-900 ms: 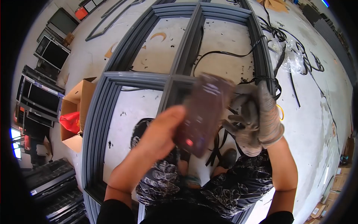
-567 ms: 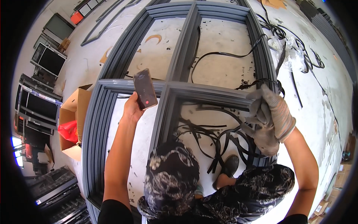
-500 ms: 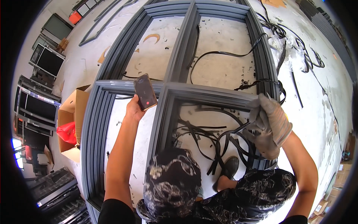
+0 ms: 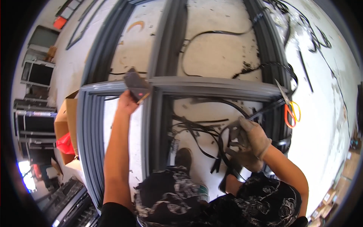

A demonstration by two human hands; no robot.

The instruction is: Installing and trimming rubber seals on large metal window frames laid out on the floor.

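Littering pale floor point(image 4: 321, 125): black strips point(image 4: 306, 71)

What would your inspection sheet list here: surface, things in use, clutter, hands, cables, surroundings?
Surface: grey frame over a pale floor.
Things: phone in the left hand; black strips near the right hand; scissors at the frame's right edge.
Clutter: dark scraps and clear plastic.
Hands: left bare, closed on the phone; right gloved, grip unclear.
Cables: black coils, upper right; cable or strip, cannot tell.
Surroundings: carton with red bag; dark panels at left.
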